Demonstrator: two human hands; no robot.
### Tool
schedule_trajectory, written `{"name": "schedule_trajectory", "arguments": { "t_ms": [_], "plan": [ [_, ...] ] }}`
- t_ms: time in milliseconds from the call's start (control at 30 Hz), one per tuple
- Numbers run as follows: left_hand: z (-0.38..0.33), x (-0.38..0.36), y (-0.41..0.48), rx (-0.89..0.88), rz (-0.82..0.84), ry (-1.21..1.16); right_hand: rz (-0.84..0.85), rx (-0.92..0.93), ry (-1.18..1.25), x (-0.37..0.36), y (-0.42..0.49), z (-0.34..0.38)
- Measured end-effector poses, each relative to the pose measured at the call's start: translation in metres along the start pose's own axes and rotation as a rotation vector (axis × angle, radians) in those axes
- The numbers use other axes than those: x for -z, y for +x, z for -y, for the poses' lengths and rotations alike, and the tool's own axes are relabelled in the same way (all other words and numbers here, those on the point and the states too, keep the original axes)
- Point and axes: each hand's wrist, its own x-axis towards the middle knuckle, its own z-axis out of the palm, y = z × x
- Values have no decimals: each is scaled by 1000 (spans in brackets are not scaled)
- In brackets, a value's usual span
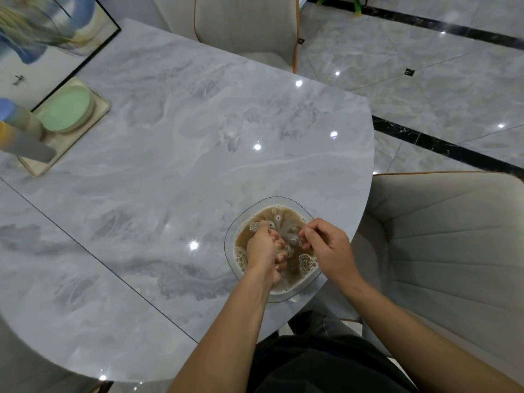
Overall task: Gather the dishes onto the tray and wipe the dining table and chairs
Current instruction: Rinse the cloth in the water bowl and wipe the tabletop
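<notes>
A clear glass bowl (283, 199) of brown, foamy water stands near the table's right edge on the grey marble dining table (170, 154). Both my hands are in it. My left hand (263, 248) grips a wet cloth (291, 236), most of it hidden in my fist and the foam. My right hand (326, 248) has its fingers curled and pinches the cloth's other end at the water's surface. At the far left a beige tray (99, 109) holds stacked green plates (66, 110).
Two tall bottles (25, 137) stand on the tray's near end. A framed picture (56, 38) leans behind it. One cream chair (442, 251) is right beside the bowl and another (246, 26) stands at the far side. Glossy tiled floor lies to the right.
</notes>
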Motion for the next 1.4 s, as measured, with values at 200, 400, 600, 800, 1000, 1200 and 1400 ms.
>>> {"name": "schedule_trajectory", "arguments": {
  "t_ms": [200,400,600,800,1000,1200,1400],
  "plan": [
    [-12,-6,-9,-43,58,-88,-15,-32,47,-1,2,0],
    [-37,-15,-7,-90,60,42,-41,-78,111,-8,3,0],
    [-12,-9,1,-88,68,432,-54,-64,64,-13,2,-3],
    [-12,9,0,-44,214,264,-46,-114,249,-10,4,10],
    [9,27,-4,-50,322,302,-17,-102,244,-5,8,11],
    [13,27,-5,-167,217,249,-12,-135,268,-9,12,17],
    [21,21,-1,-238,21,55,-9,-170,273,-9,13,18]
  ]
}}
